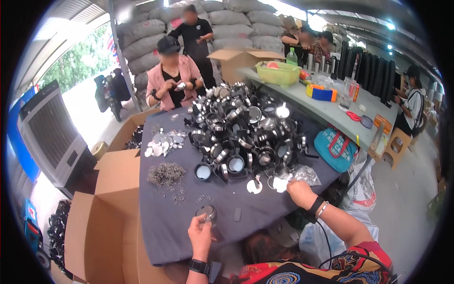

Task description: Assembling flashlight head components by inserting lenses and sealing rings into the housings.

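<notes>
My left hand (201,234) is closed on a round lid (206,213) with a dark face and metal rim, at the near edge of the cloth-covered table. My right hand (301,194) has its fingers pinched together at a white disc (280,183); whether they grip it is hidden. Beside that hand lies a clear plastic bag (306,175), and another white disc (254,186) rests to its left. Ahead rises a large heap of black and silver lids (236,128). A small dark rectangular piece (237,214) lies between my hands.
Small metal parts (166,174) and pale discs (163,143) are piled on the left. An open cardboard box (101,236) adjoins the table's left side. A person in pink (174,80) works across the heap. A teal bag (335,150) sits by the grey bench (326,106).
</notes>
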